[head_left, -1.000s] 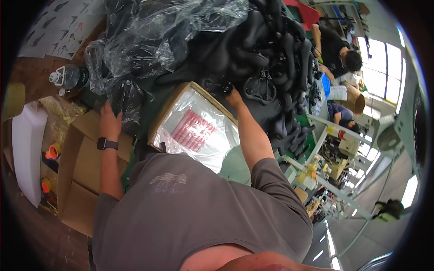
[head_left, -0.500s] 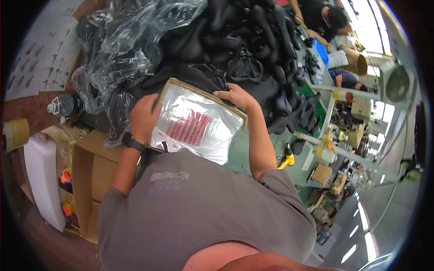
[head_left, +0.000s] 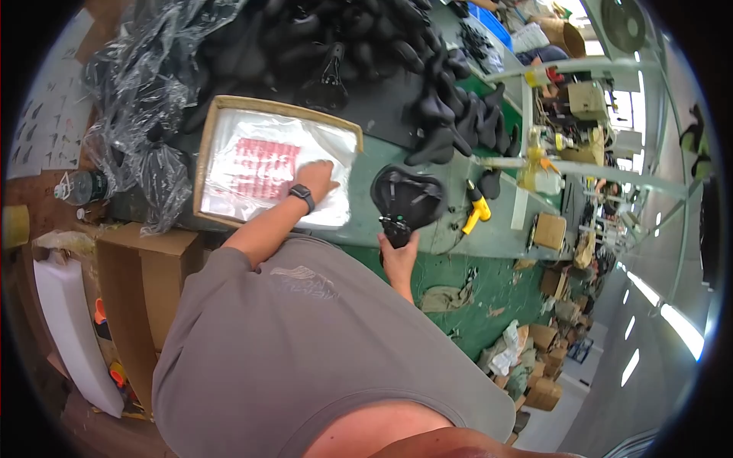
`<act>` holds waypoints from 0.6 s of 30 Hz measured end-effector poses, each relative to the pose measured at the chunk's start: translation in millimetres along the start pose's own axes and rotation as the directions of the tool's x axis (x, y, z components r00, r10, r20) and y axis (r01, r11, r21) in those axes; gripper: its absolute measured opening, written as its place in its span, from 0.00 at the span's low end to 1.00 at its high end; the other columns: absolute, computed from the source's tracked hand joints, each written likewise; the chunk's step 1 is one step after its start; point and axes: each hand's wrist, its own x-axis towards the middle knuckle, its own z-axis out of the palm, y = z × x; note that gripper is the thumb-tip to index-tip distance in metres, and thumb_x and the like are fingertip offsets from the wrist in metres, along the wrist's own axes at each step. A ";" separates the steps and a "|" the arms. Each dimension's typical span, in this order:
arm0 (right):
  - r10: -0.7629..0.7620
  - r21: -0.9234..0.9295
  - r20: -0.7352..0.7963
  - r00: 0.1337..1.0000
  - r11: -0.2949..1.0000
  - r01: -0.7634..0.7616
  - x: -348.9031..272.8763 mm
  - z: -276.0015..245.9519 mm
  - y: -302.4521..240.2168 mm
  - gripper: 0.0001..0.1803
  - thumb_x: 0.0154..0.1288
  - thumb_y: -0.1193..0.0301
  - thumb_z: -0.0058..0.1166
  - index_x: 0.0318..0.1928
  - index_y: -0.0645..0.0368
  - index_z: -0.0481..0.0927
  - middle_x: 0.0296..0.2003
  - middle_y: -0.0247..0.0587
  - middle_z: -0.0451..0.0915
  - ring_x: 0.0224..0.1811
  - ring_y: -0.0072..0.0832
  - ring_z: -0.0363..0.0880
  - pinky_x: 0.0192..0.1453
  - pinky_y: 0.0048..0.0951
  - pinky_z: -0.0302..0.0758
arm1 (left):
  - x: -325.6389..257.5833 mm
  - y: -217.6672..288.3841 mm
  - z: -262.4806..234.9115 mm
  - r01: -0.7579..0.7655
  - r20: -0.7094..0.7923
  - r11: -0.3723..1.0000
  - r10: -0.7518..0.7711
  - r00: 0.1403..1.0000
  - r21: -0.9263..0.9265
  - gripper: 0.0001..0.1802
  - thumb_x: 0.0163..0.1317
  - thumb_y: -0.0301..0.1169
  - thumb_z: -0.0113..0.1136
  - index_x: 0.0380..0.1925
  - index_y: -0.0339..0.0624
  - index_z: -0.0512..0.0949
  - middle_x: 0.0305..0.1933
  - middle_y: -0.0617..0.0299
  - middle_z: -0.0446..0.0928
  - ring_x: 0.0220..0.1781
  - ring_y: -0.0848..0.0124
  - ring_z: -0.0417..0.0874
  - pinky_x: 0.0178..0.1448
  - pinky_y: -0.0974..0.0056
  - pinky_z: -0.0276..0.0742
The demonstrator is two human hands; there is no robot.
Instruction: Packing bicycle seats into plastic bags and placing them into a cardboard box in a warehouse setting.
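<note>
A shallow cardboard box (head_left: 205, 156) on the bench holds a stack of clear plastic bags (head_left: 263, 169) with red print. Over the right part of the stack is my left hand (head_left: 317, 180), a dark watch on its wrist and its fingers curled on the top bag. Just right of the box, my right hand (head_left: 398, 259) grips a black bicycle saddle (head_left: 408, 197) by its narrow end. The saddle's wide end points away from me, with its underside partly showing. My right fingertips are partly hidden behind the saddle.
Many black saddles (head_left: 435, 99) are heaped along the far side. Crumpled clear plastic sheeting (head_left: 153, 99) and a plastic bottle (head_left: 82, 185) lie at left. A yellow heat gun (head_left: 477, 208) rests on the green bench (head_left: 504, 221) at right. An open carton (head_left: 126, 282) stands lower left.
My hands have left the box's edges; the left has moved onto the bags. My right hand now holds a saddle. The box sits farther left in view, and my view has shifted right.
</note>
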 end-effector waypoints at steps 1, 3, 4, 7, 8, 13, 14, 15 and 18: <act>0.008 -0.131 -0.001 1.000 0.991 -0.008 0.1 -7.9 29.1 0.38 0.58 0.67 0.77 0.64 0.64 0.71 0.48 0.52 0.87 0.49 0.40 0.87 0.57 0.39 0.79 | -1.8 -1.5 10.7 0.034 -0.008 0.999 -0.034 0.999 0.024 0.18 0.61 0.44 0.73 0.36 0.40 0.81 0.41 0.48 0.83 0.46 0.50 0.86 0.50 0.49 0.82; 0.140 -0.466 0.034 0.990 0.878 -0.108 -2.6 -17.9 61.1 0.45 0.59 0.58 0.73 0.71 0.60 0.64 0.54 0.67 0.84 0.57 0.62 0.84 0.59 0.53 0.79 | -6.1 -10.8 27.8 0.006 -0.116 1.000 -0.003 0.993 0.031 0.13 0.66 0.39 0.68 0.34 0.40 0.81 0.39 0.50 0.83 0.44 0.49 0.85 0.48 0.47 0.81; 0.226 -0.577 0.071 0.972 0.804 -0.145 2.2 -23.6 92.1 0.47 0.59 0.58 0.72 0.73 0.61 0.62 0.54 0.67 0.84 0.57 0.63 0.84 0.60 0.53 0.80 | -8.3 -10.5 29.4 -0.012 -0.166 1.000 0.014 0.986 0.012 0.12 0.68 0.38 0.66 0.33 0.41 0.81 0.37 0.51 0.82 0.42 0.49 0.84 0.47 0.46 0.80; 0.390 -0.734 0.145 0.909 0.658 -0.165 21.2 -33.7 183.4 0.52 0.55 0.58 0.75 0.73 0.63 0.58 0.53 0.68 0.84 0.57 0.63 0.83 0.61 0.53 0.80 | -18.9 7.7 28.4 0.022 -0.275 0.996 0.002 0.961 0.084 0.12 0.68 0.38 0.66 0.32 0.42 0.81 0.35 0.53 0.80 0.40 0.50 0.81 0.44 0.46 0.77; 0.357 -0.693 0.178 0.917 0.707 -0.141 24.5 -37.0 194.5 0.53 0.53 0.59 0.77 0.73 0.64 0.59 0.54 0.69 0.84 0.58 0.62 0.83 0.61 0.53 0.80 | -22.7 16.1 28.5 0.019 -0.275 0.995 0.008 0.961 0.094 0.12 0.68 0.38 0.66 0.32 0.42 0.81 0.35 0.53 0.80 0.40 0.50 0.81 0.44 0.46 0.77; 0.524 -0.217 0.429 0.736 0.851 -0.479 57.7 -45.5 165.5 0.30 0.59 0.69 0.75 0.56 0.61 0.69 0.37 0.45 0.82 0.28 0.39 0.85 0.31 0.43 0.85 | -36.0 2.9 47.1 0.111 -0.370 0.991 -0.073 0.926 0.080 0.10 0.68 0.39 0.66 0.33 0.45 0.85 0.35 0.54 0.80 0.42 0.52 0.81 0.47 0.47 0.76; 0.515 -0.229 0.447 0.731 0.856 -0.463 58.3 -49.0 143.0 0.30 0.59 0.69 0.75 0.56 0.61 0.69 0.37 0.45 0.82 0.28 0.39 0.85 0.31 0.43 0.85 | -36.3 -0.3 49.7 0.148 -0.365 0.989 -0.143 0.920 -0.013 0.11 0.68 0.39 0.66 0.34 0.45 0.86 0.35 0.53 0.80 0.42 0.52 0.82 0.47 0.48 0.76; 0.431 -0.071 0.519 0.738 0.882 -0.466 60.2 -50.6 131.4 0.28 0.62 0.70 0.73 0.55 0.60 0.69 0.35 0.43 0.81 0.25 0.35 0.83 0.25 0.38 0.82 | -37.0 2.1 44.0 0.161 -0.313 0.981 -0.187 0.931 -0.106 0.12 0.71 0.39 0.63 0.36 0.43 0.88 0.38 0.53 0.84 0.44 0.52 0.84 0.49 0.51 0.78; 0.138 0.232 0.643 0.753 0.902 -0.364 60.8 -38.7 82.3 0.25 0.66 0.74 0.69 0.56 0.56 0.68 0.32 0.38 0.80 0.23 0.31 0.82 0.24 0.35 0.81 | -47.6 -6.0 41.4 0.220 -0.252 0.898 -0.330 0.910 -0.381 0.15 0.74 0.40 0.58 0.39 0.42 0.88 0.40 0.52 0.88 0.45 0.52 0.87 0.50 0.51 0.80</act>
